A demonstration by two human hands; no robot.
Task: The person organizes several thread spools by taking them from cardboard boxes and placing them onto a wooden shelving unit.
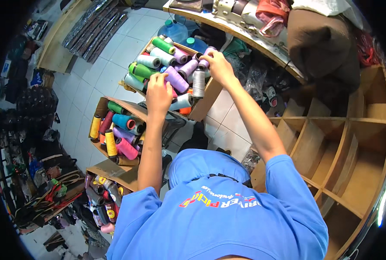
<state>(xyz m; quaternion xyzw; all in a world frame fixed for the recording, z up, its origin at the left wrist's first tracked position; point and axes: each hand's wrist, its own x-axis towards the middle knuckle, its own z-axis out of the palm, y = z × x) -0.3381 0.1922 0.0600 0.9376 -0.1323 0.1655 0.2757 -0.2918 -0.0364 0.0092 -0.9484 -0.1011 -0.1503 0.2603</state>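
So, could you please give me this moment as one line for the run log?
left hand: at thread spools, hold unclear | right hand: fingers on lilac spool | around: cardboard box, wooden shelf unit

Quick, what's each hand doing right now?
Left hand: curled, but I can't tell if it's holding anything.
Right hand: closed on a purple spool.

Upper centre, a box (209,103) holds spools (176,80), the left hand (158,96) at its lower edge, the right hand (219,68) toward its right side. Water jugs (173,30) stand behind. Below left sit a second box (133,108), then a third box (117,174). Upper right, a sewing machine (233,9) on a table (227,26); below it, a shelf unit (368,161).
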